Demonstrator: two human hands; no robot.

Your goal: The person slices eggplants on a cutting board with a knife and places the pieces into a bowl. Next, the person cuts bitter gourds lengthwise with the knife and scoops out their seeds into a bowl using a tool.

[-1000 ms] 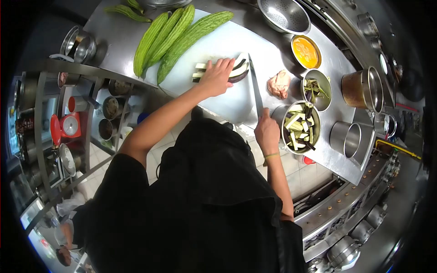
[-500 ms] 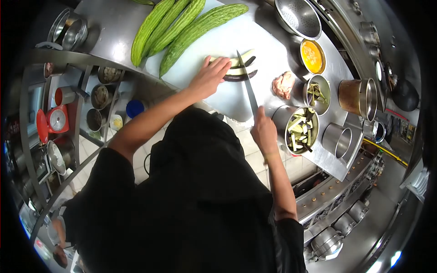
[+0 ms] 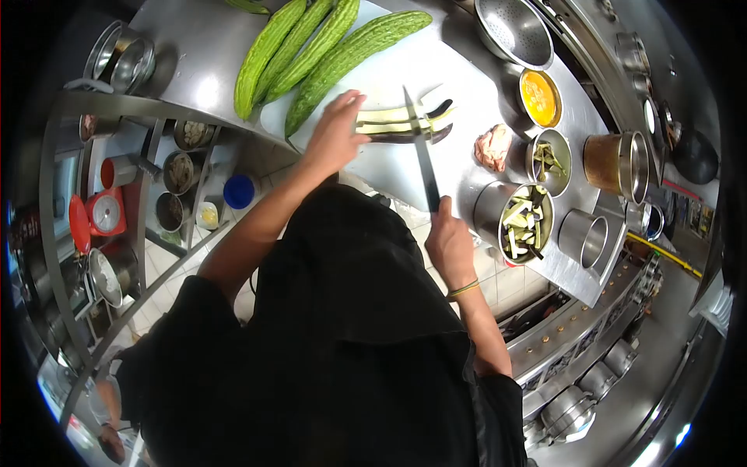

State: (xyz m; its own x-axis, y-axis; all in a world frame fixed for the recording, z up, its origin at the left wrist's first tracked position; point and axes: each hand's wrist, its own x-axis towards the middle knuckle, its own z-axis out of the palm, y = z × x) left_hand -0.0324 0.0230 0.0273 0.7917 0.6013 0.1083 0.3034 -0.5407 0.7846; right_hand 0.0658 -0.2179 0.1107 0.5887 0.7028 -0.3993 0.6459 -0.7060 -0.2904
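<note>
Several eggplant strips [image 3: 389, 128], pale with dark skin, lie side by side on the white cutting board [image 3: 389, 167]. My right hand [image 3: 451, 243] grips a kitchen knife [image 3: 426, 159] by its handle, the blade lying across the strips toward their right ends. At their left ends is my left hand [image 3: 334, 136], its thumb apart from the stretched fingers and nothing held in it. Whether the thumb touches the strips I cannot tell. Long, bumpy green bitter melons [image 3: 350, 58] lie just beyond that hand, partly on the board.
Right of the board lie a piece of raw meat [image 3: 493, 148], a pot of cut eggplant [image 3: 486, 210], a bowl of trimmings [image 3: 566, 167], a bowl of orange liquid [image 3: 539, 99] and a colander [image 3: 517, 31]. Empty [image 3: 583, 237] stands a metal pot. Shelves with containers are at left.
My left hand has come off the top of the eggplant strips and shifted to their left ends. The knife still lies across them. The whole view has shifted slightly.
</note>
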